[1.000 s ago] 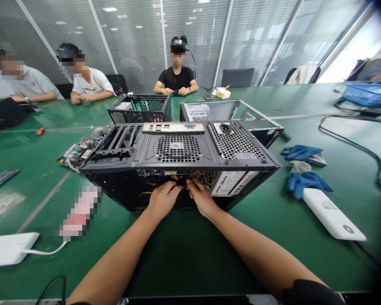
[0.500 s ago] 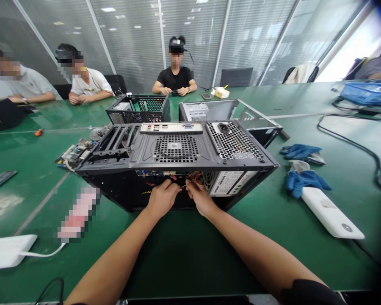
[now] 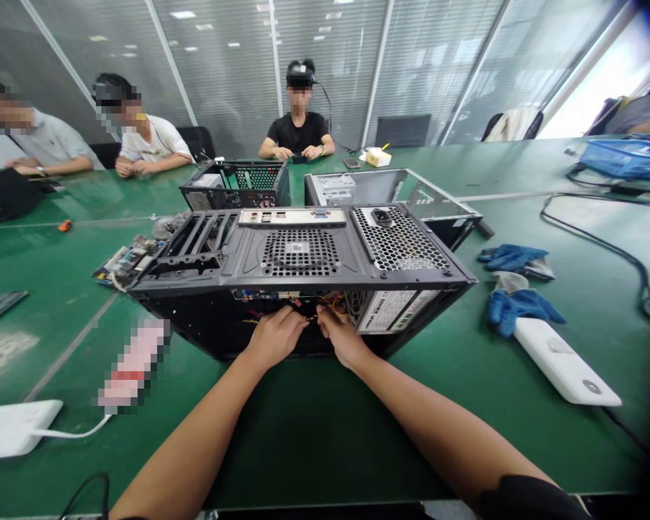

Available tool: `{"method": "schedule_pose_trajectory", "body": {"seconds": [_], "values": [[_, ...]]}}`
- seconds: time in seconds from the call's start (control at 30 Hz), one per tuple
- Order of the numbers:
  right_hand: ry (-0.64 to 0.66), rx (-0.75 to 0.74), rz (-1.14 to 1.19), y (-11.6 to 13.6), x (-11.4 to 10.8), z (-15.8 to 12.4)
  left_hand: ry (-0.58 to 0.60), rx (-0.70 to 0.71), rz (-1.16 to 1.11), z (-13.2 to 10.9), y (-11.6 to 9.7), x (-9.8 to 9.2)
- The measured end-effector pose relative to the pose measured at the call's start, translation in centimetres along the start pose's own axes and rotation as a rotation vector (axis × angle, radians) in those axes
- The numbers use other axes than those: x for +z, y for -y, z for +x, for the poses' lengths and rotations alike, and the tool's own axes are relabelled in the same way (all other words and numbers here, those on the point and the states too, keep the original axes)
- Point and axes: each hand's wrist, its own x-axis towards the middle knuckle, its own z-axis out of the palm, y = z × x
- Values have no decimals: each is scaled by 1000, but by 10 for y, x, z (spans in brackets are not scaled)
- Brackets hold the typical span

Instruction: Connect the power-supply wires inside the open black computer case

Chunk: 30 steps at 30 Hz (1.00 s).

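Observation:
A black computer case [image 3: 238, 261] lies in front of me with its rear panel facing up and its side open toward me. My left hand [image 3: 277, 334] and my right hand [image 3: 338, 332] reach into that opening, close together. Both have their fingers pinched, with yellow and dark cables [image 3: 312, 318] between them; the exact ends are too small to make out. To the right of my right hand sits the power supply [image 3: 393, 312] with a white label. Colored wires [image 3: 333, 302] run beside it, and a strip of circuit board [image 3: 271, 295] shows above my left hand.
Two more open cases, a black one [image 3: 235, 196] and a silver one [image 3: 368, 189], stand behind. Blue gloves [image 3: 523, 307] and a white power bank [image 3: 566, 361] lie right. A circuit board [image 3: 122, 263] lies left, near a white device [image 3: 16, 427]. Several people sit around the green table [image 3: 325, 433].
My left hand has shifted very slightly, its fingers still pinched near the cables. My right hand stays almost where it was.

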Motion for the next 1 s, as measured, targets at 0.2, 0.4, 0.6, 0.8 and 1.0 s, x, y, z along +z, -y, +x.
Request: {"method": "schedule_pose_trajectory", "body": {"seconds": [0.2, 0.4, 0.6, 0.8, 1.0], "values": [[16, -49, -43, -1, -1, 2, 35, -93, -88, 2, -1, 2], [53, -109, -154, -2, -7, 7, 28, -131, -174, 3, -4, 2], [50, -134, -189, -5, -9, 8, 57, -149, -119, 2, -5, 2], [38, -119, -171, -8, -7, 6, 63, -171, -45, 6, -8, 1], [23, -89, -164, -6, -6, 5, 38, -184, -73, 8, -11, 0]]}}
